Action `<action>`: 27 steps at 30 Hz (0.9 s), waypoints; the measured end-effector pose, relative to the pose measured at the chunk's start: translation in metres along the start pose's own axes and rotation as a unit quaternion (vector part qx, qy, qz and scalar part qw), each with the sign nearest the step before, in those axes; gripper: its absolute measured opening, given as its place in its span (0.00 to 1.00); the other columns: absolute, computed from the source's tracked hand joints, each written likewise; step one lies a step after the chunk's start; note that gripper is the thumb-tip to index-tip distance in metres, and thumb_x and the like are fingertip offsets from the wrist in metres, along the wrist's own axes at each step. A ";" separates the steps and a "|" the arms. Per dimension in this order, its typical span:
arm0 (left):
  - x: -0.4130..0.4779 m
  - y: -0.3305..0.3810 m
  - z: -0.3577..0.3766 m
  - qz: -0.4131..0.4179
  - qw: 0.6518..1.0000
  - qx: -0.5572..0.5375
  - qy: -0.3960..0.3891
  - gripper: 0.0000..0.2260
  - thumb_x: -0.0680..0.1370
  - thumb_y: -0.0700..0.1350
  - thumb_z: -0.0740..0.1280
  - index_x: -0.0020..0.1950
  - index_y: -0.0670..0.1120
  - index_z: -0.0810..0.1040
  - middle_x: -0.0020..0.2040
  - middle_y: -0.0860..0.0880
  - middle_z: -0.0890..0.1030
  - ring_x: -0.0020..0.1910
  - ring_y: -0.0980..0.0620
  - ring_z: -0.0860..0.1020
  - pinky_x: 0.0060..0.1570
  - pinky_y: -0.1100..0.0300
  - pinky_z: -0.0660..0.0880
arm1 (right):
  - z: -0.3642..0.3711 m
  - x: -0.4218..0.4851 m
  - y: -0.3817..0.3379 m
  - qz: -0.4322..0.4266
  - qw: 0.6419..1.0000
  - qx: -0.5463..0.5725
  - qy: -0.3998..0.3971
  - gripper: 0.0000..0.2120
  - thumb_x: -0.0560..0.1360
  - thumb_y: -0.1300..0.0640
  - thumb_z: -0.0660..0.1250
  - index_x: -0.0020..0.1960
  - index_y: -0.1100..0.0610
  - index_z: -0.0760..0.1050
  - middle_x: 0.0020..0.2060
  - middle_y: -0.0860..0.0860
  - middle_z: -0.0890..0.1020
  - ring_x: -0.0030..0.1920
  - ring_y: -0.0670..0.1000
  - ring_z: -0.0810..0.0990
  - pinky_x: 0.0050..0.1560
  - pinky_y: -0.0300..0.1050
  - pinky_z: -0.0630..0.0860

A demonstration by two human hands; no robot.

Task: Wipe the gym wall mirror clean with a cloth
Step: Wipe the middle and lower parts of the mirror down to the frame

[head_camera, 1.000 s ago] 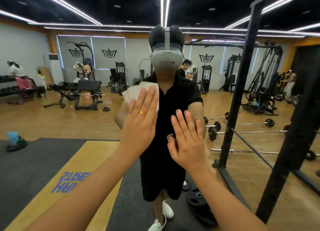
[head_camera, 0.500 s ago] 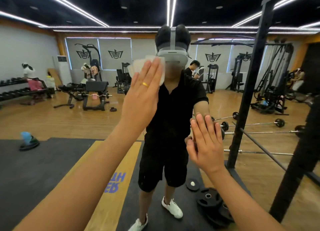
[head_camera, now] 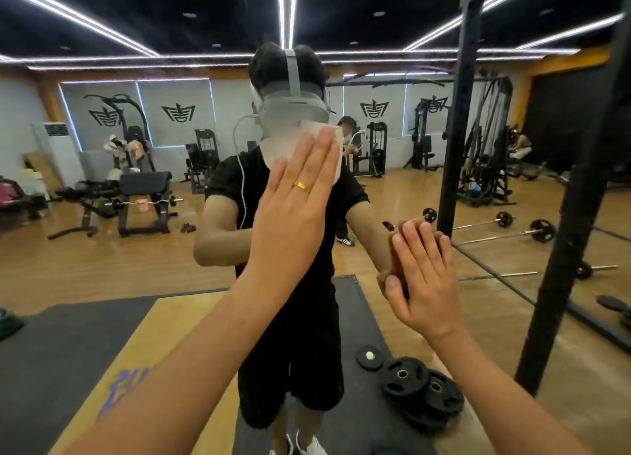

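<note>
Our left hand (head_camera: pixel 297 212) presses the white cloth (head_camera: pixel 278 149) flat against the wall mirror (head_camera: pixel 102 267), fingers straight and together; our right hand (head_camera: pixel 423 280) lies flat on the glass, lower down.

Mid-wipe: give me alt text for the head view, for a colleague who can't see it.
The left hand presses a white cloth flat against the gym wall mirror, over the lower edge of the reflected headset; the right hand lies flat on the glass, lower and to the right. Reflected behind: benches, barbells, stacked weight plates.
</note>
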State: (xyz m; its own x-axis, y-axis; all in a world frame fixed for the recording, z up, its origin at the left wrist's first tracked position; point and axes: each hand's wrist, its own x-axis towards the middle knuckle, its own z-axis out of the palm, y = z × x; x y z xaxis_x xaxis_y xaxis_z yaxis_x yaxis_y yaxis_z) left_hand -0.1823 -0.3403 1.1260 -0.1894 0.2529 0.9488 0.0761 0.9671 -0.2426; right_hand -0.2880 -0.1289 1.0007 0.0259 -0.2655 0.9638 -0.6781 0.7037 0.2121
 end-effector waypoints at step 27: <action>-0.056 -0.001 -0.005 -0.046 0.998 0.020 -0.031 0.36 0.77 0.32 0.67 0.83 0.43 0.58 0.83 0.47 0.57 0.83 0.50 0.51 0.81 0.49 0.51 | -0.003 0.000 0.000 0.017 0.999 0.036 -0.004 0.27 0.80 0.53 0.59 0.77 0.63 0.65 0.78 0.59 0.66 0.81 0.59 0.59 0.80 0.63 0.54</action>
State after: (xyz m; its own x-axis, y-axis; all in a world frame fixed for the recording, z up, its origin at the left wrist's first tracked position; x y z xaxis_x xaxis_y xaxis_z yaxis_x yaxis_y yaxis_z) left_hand -0.1667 -0.3559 1.0741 -0.2536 0.1628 0.9535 0.0160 0.9863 -0.1642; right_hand -0.2859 -0.1275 1.0007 -0.0048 -0.2474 0.9689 -0.7291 0.6640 0.1659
